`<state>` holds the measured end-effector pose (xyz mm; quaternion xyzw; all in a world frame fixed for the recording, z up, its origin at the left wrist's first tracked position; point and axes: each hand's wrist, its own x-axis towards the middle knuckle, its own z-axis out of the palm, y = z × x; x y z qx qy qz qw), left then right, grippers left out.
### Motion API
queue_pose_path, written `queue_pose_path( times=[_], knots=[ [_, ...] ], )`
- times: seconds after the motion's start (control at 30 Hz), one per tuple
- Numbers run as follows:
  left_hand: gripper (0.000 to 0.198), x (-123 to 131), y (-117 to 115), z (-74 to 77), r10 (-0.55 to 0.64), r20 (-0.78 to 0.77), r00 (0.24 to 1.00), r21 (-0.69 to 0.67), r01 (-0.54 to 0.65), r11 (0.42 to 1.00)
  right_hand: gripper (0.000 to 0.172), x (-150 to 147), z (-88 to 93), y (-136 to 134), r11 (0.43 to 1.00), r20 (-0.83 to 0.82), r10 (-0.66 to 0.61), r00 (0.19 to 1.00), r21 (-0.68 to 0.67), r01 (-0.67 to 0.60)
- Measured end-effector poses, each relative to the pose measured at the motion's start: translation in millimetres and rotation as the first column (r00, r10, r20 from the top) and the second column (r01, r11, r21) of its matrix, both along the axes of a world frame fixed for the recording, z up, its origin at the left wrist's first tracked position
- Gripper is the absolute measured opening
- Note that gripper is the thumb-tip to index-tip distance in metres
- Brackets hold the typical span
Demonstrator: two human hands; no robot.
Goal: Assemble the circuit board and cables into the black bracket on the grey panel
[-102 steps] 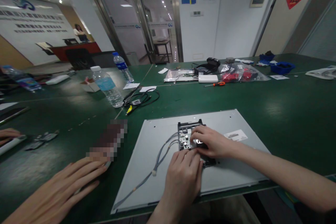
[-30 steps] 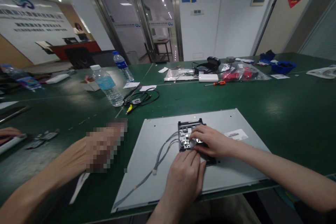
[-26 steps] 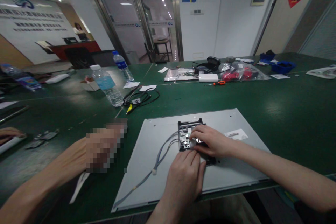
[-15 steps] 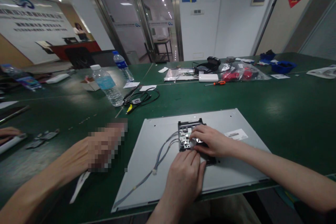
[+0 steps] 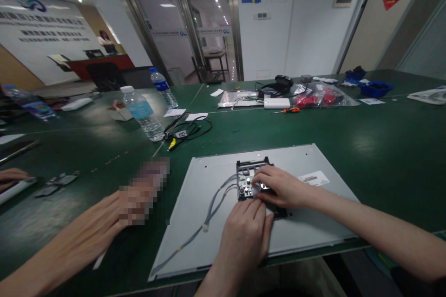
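A flat light-grey metal panel (image 5: 296, 232) lies before me on the table. A black frame (image 5: 266, 161) sits on it, with a small circuit board (image 5: 245, 183) inside. From the board's left side run grey cables (image 5: 213, 204) ending in a white connector (image 5: 205, 227). My left hand (image 5: 245, 227) has its fingers curled and closed on the frame's lower edge. Over the board and the frame's right part, my right hand (image 5: 282, 188) is closed, thumb and fingers bent together on the board. Its fingertips partly cover whatever is between them.
At the left, another person's hand (image 5: 135, 202) holds a blurred-out flat object. Beyond stand two water bottles (image 5: 142, 113) (image 5: 163, 87), beside a coiled black cable (image 5: 195, 126). An orange screwdriver (image 5: 291, 110) and a plastic bag with red items (image 5: 322, 95) lie at the back.
The other person's hand at the left has shifted slightly, showing more of the blurred flat object. My own hands and the panel stay in place.
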<state>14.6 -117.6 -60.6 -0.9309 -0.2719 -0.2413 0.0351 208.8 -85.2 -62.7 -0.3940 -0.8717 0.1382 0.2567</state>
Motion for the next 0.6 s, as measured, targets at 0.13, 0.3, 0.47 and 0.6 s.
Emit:
queue_pose_path(
  times=[0.13, 0.3, 0.47, 0.6],
  knots=[
    [0.016, -0.9, 0.3, -0.2, 0.000, -0.013, 1.000, 0.002, 0.000, 1.000, 0.026, 0.2, 0.5, -0.7, 1.000, -0.002, -0.002, 1.000, -0.002, 0.002],
    [0.017, -1.7, 0.0, -2.3, 0.010, 0.003, 1.000, -0.008, -0.010, 1.000, 0.026, -0.7, 1.9, -0.9, 1.000, 0.002, 0.000, 1.000, -0.005, 0.000],
    [0.018, -0.9, -0.5, -1.1, 0.007, -0.012, 1.000, -0.012, -0.007, 1.000, 0.025, -0.4, 0.6, -0.6, 1.000, 0.007, -0.001, 1.000, 0.005, 0.001],
    [0.017, -0.7, -1.0, 0.8, 0.005, -0.012, 1.000, -0.014, -0.005, 1.000, 0.024, 0.4, -1.3, 0.1, 1.000, 0.014, -0.003, 1.000, 0.010, 0.003]
  ],
)
